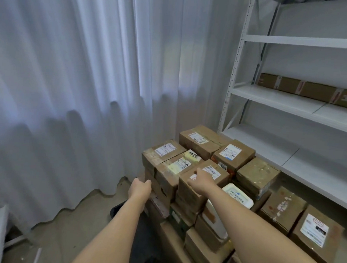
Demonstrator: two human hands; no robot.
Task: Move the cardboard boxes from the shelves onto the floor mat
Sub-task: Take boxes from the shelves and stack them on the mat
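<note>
long box [311,91] on shelf [272,96]

Brown taped cardboard boxes with white shipping labels [206,174] stand stacked several layers high on the floor beside the white metal shelving unit [292,98], packed edge to edge. One long flat brown cardboard box with red-printed tape bands [311,91] lies on a middle shelf. A dark floor mat [123,207] shows just left of the stack.

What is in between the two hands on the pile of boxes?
In the head view, one cardboard box with a yellowish label sits between the left hand and the right hand; the right hand rests on the neighbouring box.
</note>
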